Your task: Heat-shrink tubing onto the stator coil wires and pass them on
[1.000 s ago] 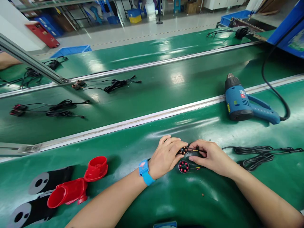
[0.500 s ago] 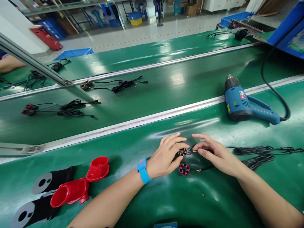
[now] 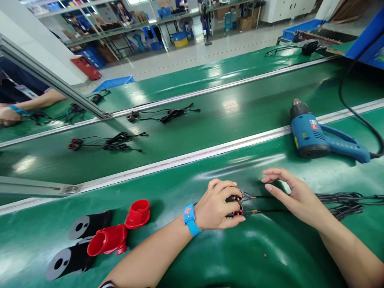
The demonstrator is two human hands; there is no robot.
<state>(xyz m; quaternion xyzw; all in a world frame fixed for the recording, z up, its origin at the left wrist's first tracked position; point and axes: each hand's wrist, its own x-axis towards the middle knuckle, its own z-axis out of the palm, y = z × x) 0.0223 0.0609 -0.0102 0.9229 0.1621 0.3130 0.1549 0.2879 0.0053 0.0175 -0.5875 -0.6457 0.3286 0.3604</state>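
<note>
My left hand [image 3: 217, 208], with a blue wristband, is closed over two small round coil parts [image 3: 235, 204] with red windings that lie on the green mat [image 3: 210, 252]. Thin wires run from the parts to the right into bundled black cables [image 3: 342, 202]. My right hand [image 3: 292, 194] hovers just right of the parts with its fingers stretched out and apart, holding nothing.
A blue heat gun [image 3: 318, 136] lies at the right with its black cord. Red and black plastic housings [image 3: 105, 238] lie at the lower left. More cable sets [image 3: 108, 142] sit on the green belt behind. Another person's arm [image 3: 27, 106] rests at the far left.
My left hand has gathered both coil parts under its fingers. My right hand let go of the wires, opened and drew back to the right. The camera shifted a little.
</note>
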